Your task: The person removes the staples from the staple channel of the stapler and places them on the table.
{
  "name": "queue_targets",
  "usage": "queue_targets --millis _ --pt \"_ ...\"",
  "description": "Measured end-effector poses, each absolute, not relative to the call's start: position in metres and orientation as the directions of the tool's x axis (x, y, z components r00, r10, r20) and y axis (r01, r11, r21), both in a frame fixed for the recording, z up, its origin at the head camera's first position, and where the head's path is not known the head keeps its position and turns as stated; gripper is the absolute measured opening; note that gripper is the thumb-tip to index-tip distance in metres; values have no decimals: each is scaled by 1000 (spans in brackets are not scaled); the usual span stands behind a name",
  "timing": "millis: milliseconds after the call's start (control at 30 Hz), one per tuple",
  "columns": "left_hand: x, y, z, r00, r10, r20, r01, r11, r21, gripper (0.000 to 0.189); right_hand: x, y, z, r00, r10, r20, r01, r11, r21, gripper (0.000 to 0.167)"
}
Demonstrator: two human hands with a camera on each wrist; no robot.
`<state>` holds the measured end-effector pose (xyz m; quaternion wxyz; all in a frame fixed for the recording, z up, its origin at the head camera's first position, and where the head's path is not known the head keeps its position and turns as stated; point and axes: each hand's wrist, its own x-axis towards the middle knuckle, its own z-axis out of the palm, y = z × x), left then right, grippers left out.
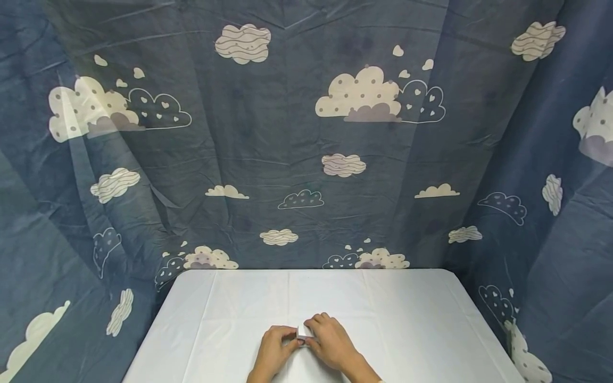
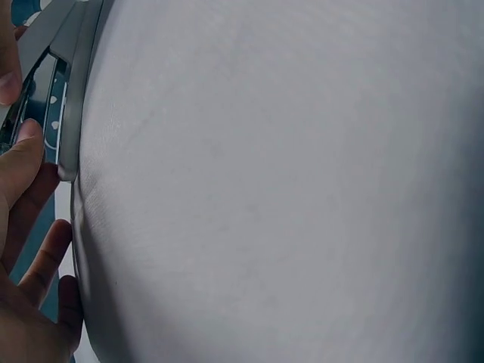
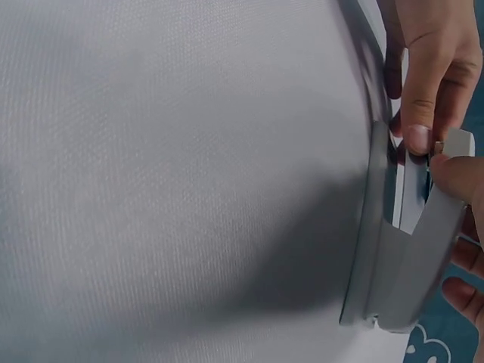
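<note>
Both hands are on a grey stapler (image 1: 304,331) at the near middle of the white table. Its grey cover (image 3: 423,265) is tilted up from the base (image 2: 72,113), and a shiny metal part (image 3: 409,193) shows between them. On the left side, my left hand (image 1: 275,348) pinches the stapler's front end; in the left wrist view its thumb lies at the metal part and its other fingers are spread. My right hand (image 1: 332,343) grips the raised cover from the right, its thumb over the cover's edge. Fingers partly hide the stapler's inside.
A white cloth-covered table (image 1: 407,314) with fold lines extends around the hands. Dark blue curtains (image 1: 297,133) printed with clouds stand behind it and on both sides.
</note>
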<state>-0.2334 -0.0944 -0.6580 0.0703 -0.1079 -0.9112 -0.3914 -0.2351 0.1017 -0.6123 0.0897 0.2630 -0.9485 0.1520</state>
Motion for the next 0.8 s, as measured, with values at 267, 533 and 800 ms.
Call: queue_targets --millis 267,533,800 --pt "-231 -96 -656 -968 158 197 252 667 701 30 -234 109 -605 -832 -459 311 -541 797 -270 34" --pt "-231 -96 -656 -967 159 199 254 666 702 24 -230 122 -601 -827 -442 346 -540 797 -272 43" --pt "-230 -95 -655 -967 157 202 255 654 712 25 -225 135 -601 -796 -430 427 -558 795 -239 46"
